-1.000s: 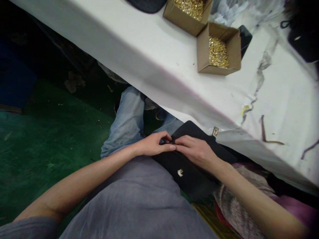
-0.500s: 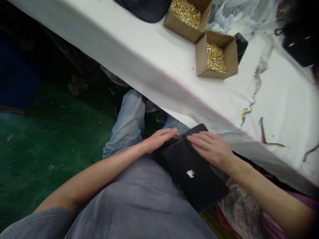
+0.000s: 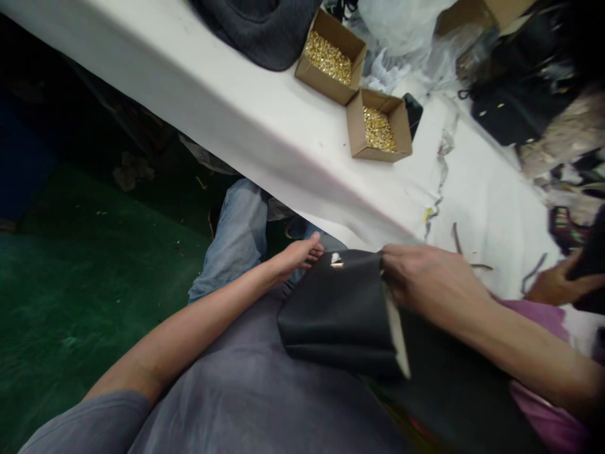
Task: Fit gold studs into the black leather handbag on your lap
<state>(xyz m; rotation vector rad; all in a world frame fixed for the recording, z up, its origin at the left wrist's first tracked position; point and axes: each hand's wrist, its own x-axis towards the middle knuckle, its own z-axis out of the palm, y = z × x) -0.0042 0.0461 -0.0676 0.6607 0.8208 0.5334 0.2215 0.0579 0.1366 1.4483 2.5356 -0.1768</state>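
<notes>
A black leather-like piece (image 3: 340,315) lies folded over my lap, with a pale edge at its right side and a small whitish patch near its top. My right hand (image 3: 420,271) is closed on its upper right corner. At its upper left edge is my left hand (image 3: 302,253), thumb raised and fingers loosely curled, with nothing visible in it. More black material (image 3: 444,378) hangs below my right forearm.
On the white-covered table (image 3: 265,120) stand two cardboard boxes (image 3: 326,87) (image 3: 358,135) of small gold pieces, beside a dark cap (image 3: 278,38). Clear plastic bags lie behind. Another person's hand (image 3: 555,284) holds something dark at the right.
The black piece has been turned and folded, its whitish patch now near the top. My right hand has closed on its corner; my left hand has lifted off. The camera view has shifted right.
</notes>
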